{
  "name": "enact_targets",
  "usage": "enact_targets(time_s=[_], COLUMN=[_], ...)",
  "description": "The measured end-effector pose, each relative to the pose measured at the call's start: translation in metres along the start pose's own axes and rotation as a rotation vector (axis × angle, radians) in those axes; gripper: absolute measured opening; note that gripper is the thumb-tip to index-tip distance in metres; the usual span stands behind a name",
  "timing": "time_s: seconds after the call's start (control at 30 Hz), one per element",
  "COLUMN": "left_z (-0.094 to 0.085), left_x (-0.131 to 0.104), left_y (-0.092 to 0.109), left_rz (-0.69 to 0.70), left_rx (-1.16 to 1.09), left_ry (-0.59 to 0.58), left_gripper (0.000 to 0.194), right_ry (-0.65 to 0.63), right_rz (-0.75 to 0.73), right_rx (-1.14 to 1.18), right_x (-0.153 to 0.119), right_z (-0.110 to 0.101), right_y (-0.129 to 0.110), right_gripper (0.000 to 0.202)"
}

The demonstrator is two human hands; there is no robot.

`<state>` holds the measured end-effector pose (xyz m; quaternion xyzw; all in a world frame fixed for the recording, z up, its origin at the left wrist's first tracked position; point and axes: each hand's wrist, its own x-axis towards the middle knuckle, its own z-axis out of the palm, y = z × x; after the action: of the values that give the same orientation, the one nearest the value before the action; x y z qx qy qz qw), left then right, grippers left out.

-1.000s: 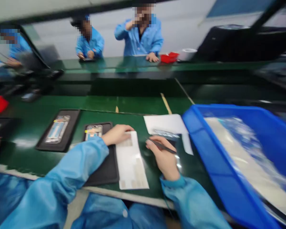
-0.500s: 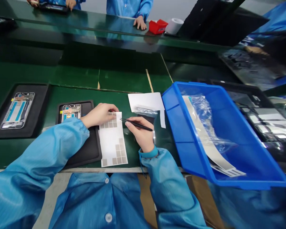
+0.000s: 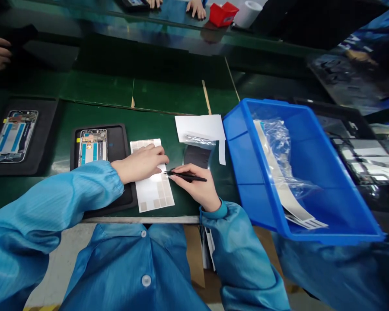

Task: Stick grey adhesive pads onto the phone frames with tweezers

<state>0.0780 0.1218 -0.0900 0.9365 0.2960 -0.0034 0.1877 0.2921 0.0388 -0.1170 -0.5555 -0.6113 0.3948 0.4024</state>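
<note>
A white sheet [image 3: 149,194] with rows of small grey square stickers lies on the green bench in front of me. My left hand [image 3: 142,164] rests across its upper part, fingers stretched out and slightly apart, hiding some squares. My right hand [image 3: 197,185] is closed around black tweezers [image 3: 189,176]. Their tips point left over the sheet's right edge, close to my left thumb; whether they grip a sticker is too small to tell. Left of the sheet, an opened phone [image 3: 93,147] with its inside showing sits in a black foam tray [image 3: 116,138], partly covered by my left sleeve.
Another opened phone [image 3: 14,136] lies in a black tray [image 3: 47,129] at far left. A blue bin [image 3: 256,190] with strips and clear plastic stands right. White paper [image 3: 197,125] and a dark film piece [image 3: 196,156] lie beyond my right hand. Co-workers' hands [image 3: 196,8] show across the bench.
My left hand has slid down and right over the sheet, toward the tweezers' tips. The view has tipped downward. A co-worker's hand with something dark has appeared at the left edge.
</note>
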Motion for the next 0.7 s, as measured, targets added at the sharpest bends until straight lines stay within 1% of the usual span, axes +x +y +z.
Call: enact_targets(time_s=[0.13, 0.47, 0.7], left_z=[-0.0004, -0.0005, 0.0001], left_x=[-0.0007, -0.0002, 0.0004], left_y=[-0.0022, 0.0026, 0.0018], left_rz=[-0.002, -0.017, -0.006], left_rx=[-0.011, 0.052, 0.056], left_ry=[-0.004, -0.028, -0.027], left_gripper=[0.032, 0.03, 0.029], right_ry=[0.007, -0.028, -0.007], right_rz=[-0.032, -0.046, -0.077], right_rx=[-0.023, -0.041, -0.055], right_x=[-0.0005, -0.0012, -0.0019], right_z=[-0.0015, -0.0048, -0.0044], right_y=[0.0006, 0.0032, 0.0037], right_gripper=[0.017, 0.017, 0.014])
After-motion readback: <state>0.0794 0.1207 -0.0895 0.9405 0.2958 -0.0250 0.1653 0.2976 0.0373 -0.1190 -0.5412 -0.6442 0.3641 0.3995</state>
